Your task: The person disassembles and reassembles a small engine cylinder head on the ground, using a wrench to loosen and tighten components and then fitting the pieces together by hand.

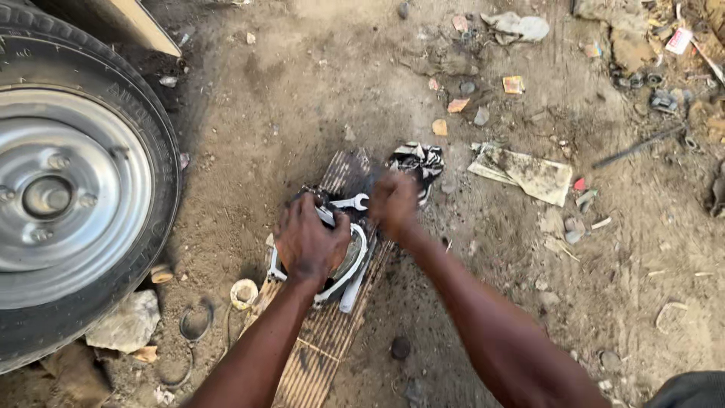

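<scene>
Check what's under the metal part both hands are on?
The round metal part lies on a ribbed wooden board set on the dirt ground. The left hand and right hand cover its top; the contact underneath is hidden.

Even, soft daylight, faint shadows, slight motion blur on the right hand (394, 202).

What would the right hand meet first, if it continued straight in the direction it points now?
The right hand points up and left. It probably meets first the open-end wrench just beside its fingers, on the part lying on the ribbed board. Depth is unclear.
</scene>
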